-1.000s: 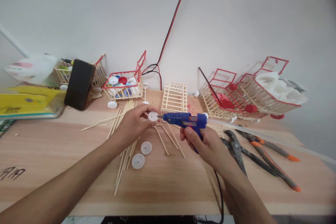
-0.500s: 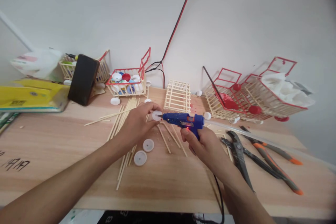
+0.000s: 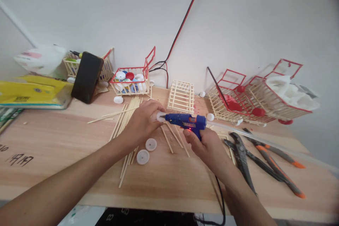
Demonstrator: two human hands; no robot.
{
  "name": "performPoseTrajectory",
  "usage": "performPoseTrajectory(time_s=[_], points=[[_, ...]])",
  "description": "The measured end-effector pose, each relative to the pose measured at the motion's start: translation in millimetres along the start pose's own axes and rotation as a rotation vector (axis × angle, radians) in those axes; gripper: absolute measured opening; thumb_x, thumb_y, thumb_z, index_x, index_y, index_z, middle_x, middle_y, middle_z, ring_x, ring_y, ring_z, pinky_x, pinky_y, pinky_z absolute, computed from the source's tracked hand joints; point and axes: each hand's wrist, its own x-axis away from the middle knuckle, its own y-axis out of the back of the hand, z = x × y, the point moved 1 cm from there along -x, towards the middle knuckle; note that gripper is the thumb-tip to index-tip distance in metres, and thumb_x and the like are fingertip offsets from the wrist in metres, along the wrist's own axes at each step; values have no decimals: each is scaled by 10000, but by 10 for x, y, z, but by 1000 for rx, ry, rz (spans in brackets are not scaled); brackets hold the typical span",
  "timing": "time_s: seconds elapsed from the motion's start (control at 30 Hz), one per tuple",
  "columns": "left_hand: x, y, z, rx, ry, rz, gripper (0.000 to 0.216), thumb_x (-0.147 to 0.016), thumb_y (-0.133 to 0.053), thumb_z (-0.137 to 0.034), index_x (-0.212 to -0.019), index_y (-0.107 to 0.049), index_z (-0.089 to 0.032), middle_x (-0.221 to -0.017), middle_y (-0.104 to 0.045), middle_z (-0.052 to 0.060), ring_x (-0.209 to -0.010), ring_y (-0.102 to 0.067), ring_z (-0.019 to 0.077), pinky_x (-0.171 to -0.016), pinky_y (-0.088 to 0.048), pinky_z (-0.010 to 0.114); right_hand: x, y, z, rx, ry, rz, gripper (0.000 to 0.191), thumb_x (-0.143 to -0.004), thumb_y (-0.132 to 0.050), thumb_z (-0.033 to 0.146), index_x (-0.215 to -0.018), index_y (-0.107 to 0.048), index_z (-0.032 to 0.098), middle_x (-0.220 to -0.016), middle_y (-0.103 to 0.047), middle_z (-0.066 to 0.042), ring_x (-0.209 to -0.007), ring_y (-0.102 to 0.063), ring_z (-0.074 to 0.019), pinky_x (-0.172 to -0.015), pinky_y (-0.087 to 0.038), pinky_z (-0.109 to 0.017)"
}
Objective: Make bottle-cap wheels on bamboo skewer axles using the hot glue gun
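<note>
My left hand (image 3: 143, 120) pinches a small white bottle cap (image 3: 160, 116) above the wooden table (image 3: 53, 141). My right hand (image 3: 205, 144) is wrapped round the grip of a blue hot glue gun (image 3: 185, 120). A red light glows on the gun, and its nozzle touches the cap. A clear glue stick (image 3: 233, 129) pokes out of the gun's back. Two white caps (image 3: 147, 150) lie flat on the table just below my left hand. Loose bamboo sticks (image 3: 127, 116) are scattered under and around both hands.
Pliers with orange-tipped handles (image 3: 267, 159) lie at the right. Small stick carts stand along the wall: a bare one (image 3: 181, 96), one holding bottle caps (image 3: 131, 81), red-trimmed ones (image 3: 254, 95). A black phone (image 3: 87, 77) leans at the left beside a yellow box (image 3: 31, 93).
Both hands stay together with the nozzle against the cap. My left hand has turned the cap, so its face shows less. The view has shifted slightly left and down.
</note>
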Motion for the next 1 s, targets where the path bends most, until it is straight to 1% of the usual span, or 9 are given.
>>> performPoseTrajectory(time_s=[0.2,0.53,0.7,0.87,1.0], points=[[-4,-3,4,1,-29,1,172,-754,-676,-174,-916,-622,-187,-971,-628,23,-964,-548,194,-875,-421,351,-1,5,11,14,-1,4,383,-911,-393,426,-740,-630,178,-532,-571,-25,-537,-559,-177,-514,-380,-248],[0,-2,7,2,-34,1,179,-755,-669,-166,-925,-616,-185,-979,-624,29,-970,-543,197,-886,-413,352,-10,26,24,44,-10,-29,368,-881,-403,426,-669,-577,182,-500,-542,-22,-514,-536,-170,-483,-357,-240],[-2,13,-6,-4,-10,10,170,-757,-658,-163,-919,-615,-189,-966,-626,32,-961,-548,206,-880,-416,363,-3,26,26,64,-4,-37,359,-887,-405,435,-701,-586,187,-529,-561,-34,-544,-552,-185,-509,-374,-254],[4,20,-7,4,-23,-2,163,-768,-648,-172,-925,-606,-194,-978,-627,27,-968,-546,202,-878,-420,366,1,18,16,68,-33,-39,372,-883,-408,434,-720,-614,171,-579,-605,-65,-592,-589,-211,-537,-399,-270],[7,25,-4,3,-18,-9,161,-764,-653,-168,-918,-607,-183,-980,-624,32,-976,-546,202,-878,-418,356,4,27,19,81,-27,-30,388,-883,-401,434,-700,-616,168,-586,-613,-70,-588,-587,-206,-538,-405,-268]])
